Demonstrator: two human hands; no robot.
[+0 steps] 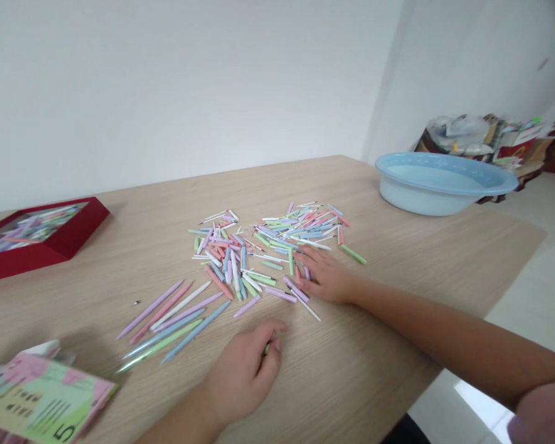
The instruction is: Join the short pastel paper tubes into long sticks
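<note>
My left hand (245, 373) is curled above the near part of the table. A small green pen part (267, 349) shows between its thumb and fingers; the rest of that part is hidden. My right hand (324, 274) lies at the near right edge of a pile of loose pen parts (300, 231), fingers outstretched and touching or just above some pieces. A second heap of pastel pen barrels (226, 246) and thin refills adjoins it on the left. Left of my hands, several full-length pens (180, 314) in purple, pink, white, blue and green lie side by side.
A red box (86, 228) full of pen parts stands at the left. A pastel printed packet (46, 394) lies at the near left, with a tiny metallic piece (136, 303) beyond it. A blue basin (425, 197) sits at the table's right, before cluttered belongings (490, 139).
</note>
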